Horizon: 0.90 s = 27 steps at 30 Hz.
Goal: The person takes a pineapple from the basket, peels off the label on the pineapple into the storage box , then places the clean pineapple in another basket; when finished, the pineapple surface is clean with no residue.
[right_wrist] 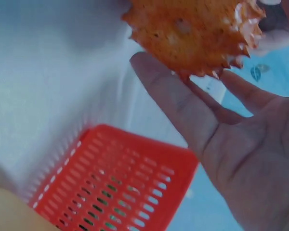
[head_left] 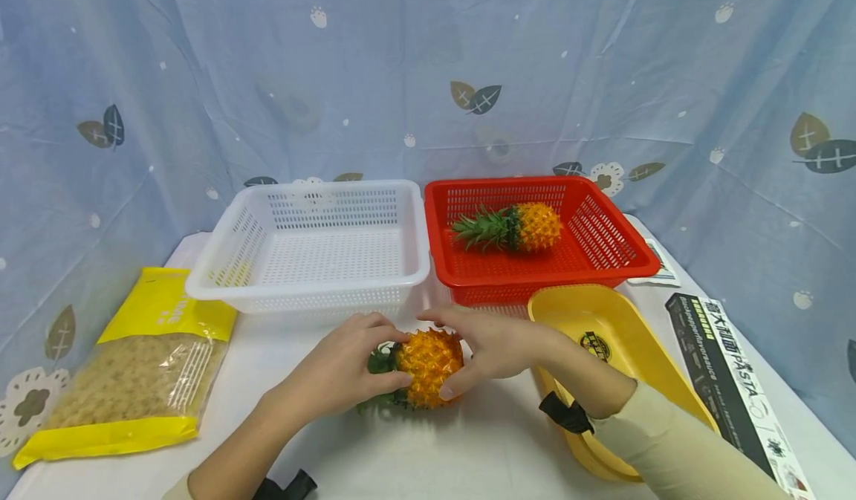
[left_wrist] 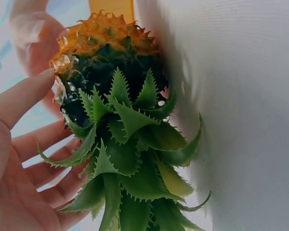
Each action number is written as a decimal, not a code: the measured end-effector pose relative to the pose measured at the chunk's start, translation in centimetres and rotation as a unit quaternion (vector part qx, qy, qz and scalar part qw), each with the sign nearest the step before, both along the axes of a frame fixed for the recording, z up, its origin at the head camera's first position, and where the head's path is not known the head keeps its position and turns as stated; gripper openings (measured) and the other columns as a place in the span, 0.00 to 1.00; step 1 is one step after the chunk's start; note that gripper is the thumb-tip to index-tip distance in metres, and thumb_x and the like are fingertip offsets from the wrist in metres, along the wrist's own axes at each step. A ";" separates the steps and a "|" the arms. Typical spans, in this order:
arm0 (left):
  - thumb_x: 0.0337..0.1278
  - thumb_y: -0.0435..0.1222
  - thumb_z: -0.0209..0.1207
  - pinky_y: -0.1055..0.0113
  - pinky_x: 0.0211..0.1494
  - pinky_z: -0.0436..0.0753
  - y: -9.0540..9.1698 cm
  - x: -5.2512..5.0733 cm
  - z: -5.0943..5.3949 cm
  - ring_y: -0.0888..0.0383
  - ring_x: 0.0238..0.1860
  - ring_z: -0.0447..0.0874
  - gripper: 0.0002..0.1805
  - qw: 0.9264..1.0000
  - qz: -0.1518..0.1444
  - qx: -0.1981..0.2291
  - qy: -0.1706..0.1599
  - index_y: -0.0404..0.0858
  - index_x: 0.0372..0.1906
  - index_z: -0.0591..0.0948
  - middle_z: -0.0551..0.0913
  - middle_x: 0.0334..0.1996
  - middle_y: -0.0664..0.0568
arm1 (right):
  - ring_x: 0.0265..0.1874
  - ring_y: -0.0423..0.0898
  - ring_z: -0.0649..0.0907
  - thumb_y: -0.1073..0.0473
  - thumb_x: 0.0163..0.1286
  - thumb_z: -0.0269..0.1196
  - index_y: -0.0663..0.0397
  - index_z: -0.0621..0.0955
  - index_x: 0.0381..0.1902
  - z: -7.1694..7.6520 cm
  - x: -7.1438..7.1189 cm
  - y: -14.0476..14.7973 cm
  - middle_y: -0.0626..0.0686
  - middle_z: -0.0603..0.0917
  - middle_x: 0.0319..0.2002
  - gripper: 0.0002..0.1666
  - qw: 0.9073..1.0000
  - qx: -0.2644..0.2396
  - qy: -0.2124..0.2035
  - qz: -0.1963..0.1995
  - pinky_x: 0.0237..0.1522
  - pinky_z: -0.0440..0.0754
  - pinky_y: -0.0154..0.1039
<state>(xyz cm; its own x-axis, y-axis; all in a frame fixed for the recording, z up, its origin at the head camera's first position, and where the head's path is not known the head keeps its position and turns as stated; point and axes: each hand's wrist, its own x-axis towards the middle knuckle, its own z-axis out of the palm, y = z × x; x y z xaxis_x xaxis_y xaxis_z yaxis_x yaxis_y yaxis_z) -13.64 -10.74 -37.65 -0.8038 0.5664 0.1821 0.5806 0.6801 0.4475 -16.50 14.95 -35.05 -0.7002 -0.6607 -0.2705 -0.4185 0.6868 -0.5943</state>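
An orange toy-like pineapple (head_left: 429,366) with a green leafy crown lies on its side low over the white table, its crown pointing left. My left hand (head_left: 351,370) holds its crown end, thumb on the near side and fingers on the far side. In the left wrist view the thumb touches the body of the pineapple (left_wrist: 108,43), and the other fingers lie behind the leaves. My right hand (head_left: 498,348) holds the rounded base from the right, thumb on the near side. The right wrist view shows its fingers against the spiky base. Whether the pineapple touches the table is unclear.
A white basket (head_left: 307,292) stands at the back left. Beside it, a red basket (head_left: 542,273) contains another pineapple (head_left: 538,226). A yellow tray (head_left: 631,329) sits under my right forearm. A pasta bag (head_left: 140,366) lies left; a black-and-white pasta box (head_left: 732,388) lies far right.
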 end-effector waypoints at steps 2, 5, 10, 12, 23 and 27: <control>0.54 0.49 0.75 0.53 0.59 0.83 0.0 0.0 -0.1 0.56 0.53 0.82 0.24 1.000 -0.002 0.001 0.004 0.43 0.54 0.87 0.86 0.49 0.57 | 0.65 0.49 0.76 0.40 0.57 0.77 0.40 0.66 0.78 -0.3 0.0 -0.4 0.48 0.76 0.68 0.54 1.000 0.011 0.010 0.001 0.67 0.78 0.55; 0.54 0.50 0.75 0.54 0.59 0.83 -0.1 -0.1 -0.2 0.57 0.52 0.81 0.24 1.000 0.000 0.001 0.003 0.44 0.54 0.87 0.85 0.49 0.58 | 0.56 0.44 0.78 0.43 0.55 0.79 0.41 0.71 0.72 -0.6 0.0 -1.0 0.43 0.79 0.59 0.49 1.000 0.016 0.014 -0.004 0.59 0.82 0.47; 0.55 0.51 0.74 0.55 0.58 0.84 -0.1 0.0 -0.2 0.58 0.51 0.81 0.24 1.000 0.004 -0.002 -0.003 0.45 0.54 0.87 0.85 0.49 0.58 | 0.50 0.40 0.78 0.47 0.53 0.80 0.41 0.73 0.68 -0.8 -0.2 -1.5 0.40 0.80 0.53 0.46 1.000 0.016 0.013 -0.018 0.55 0.84 0.42; 0.55 0.51 0.74 0.55 0.58 0.84 -0.1 0.0 -0.1 0.58 0.51 0.81 0.24 1.000 0.005 0.000 -0.007 0.45 0.55 0.87 0.85 0.49 0.58 | 0.50 0.41 0.78 0.47 0.52 0.80 0.41 0.73 0.67 -0.8 -0.2 -1.4 0.41 0.80 0.53 0.46 0.999 0.017 0.015 -0.022 0.55 0.84 0.43; 0.60 0.44 0.73 0.54 0.56 0.86 -1.7 -0.1 1.0 0.58 0.53 0.85 0.18 0.998 0.006 0.069 0.003 0.49 0.54 0.86 0.85 0.50 0.62 | 0.53 0.44 0.78 0.49 0.51 0.80 0.39 0.76 0.63 -0.1 -0.5 -1.3 0.43 0.80 0.54 0.41 0.999 -0.020 0.030 -0.015 0.55 0.84 0.46; 0.61 0.43 0.72 0.59 0.53 0.86 -2.4 -0.2 1.5 0.63 0.50 0.84 0.15 0.994 0.016 0.103 0.025 0.53 0.52 0.87 0.85 0.47 0.67 | 0.53 0.44 0.78 0.47 0.51 0.80 0.38 0.76 0.62 0.4 -0.6 -0.6 0.43 0.81 0.54 0.41 0.999 -0.022 0.021 -0.016 0.54 0.83 0.45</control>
<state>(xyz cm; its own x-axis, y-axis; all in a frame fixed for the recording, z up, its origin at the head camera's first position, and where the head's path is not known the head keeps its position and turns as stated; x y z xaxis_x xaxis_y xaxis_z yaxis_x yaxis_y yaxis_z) -13.88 -13.11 -36.12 -0.8083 0.4866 0.3314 0.5846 0.5964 0.5501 -17.11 14.37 -34.60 -0.7314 -0.6484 -0.2115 -0.4223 0.6741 -0.6060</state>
